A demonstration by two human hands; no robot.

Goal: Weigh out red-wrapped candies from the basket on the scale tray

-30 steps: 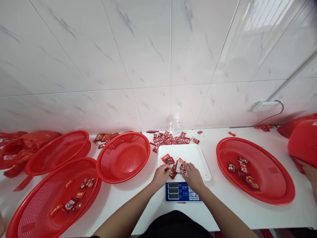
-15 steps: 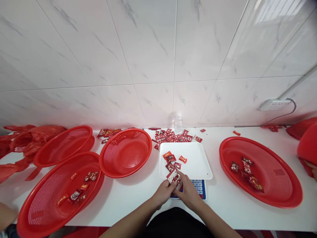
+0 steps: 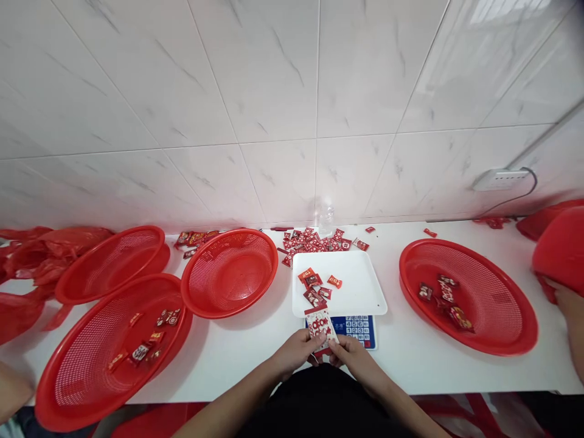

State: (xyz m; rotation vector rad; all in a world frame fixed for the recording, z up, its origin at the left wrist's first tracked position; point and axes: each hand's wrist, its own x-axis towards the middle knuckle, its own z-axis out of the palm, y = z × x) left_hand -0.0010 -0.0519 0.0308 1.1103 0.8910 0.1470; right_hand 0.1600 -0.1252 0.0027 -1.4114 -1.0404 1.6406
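Observation:
Both of my hands pinch one small red and white packet (image 3: 319,325) upright at the table's near edge, in front of the scale. My left hand (image 3: 298,351) grips its lower left side and my right hand (image 3: 350,353) its lower right. Just beyond it sits the blue scale (image 3: 360,328) with its white tray (image 3: 360,286), which carries several small red candy packets (image 3: 317,287) on its left half.
Red mesh baskets stand left (image 3: 230,274), (image 3: 109,340), (image 3: 109,261) and right (image 3: 465,298), two holding a few packets. A loose packet pile (image 3: 314,241) and a clear bottle (image 3: 325,218) lie behind the tray. Other people's hands show at far right (image 3: 570,307) and lower left (image 3: 11,389).
My hands left the tray, drawing one packet back over the scale's keypad to the near edge, where they now hold it upright. The view shifted slightly.

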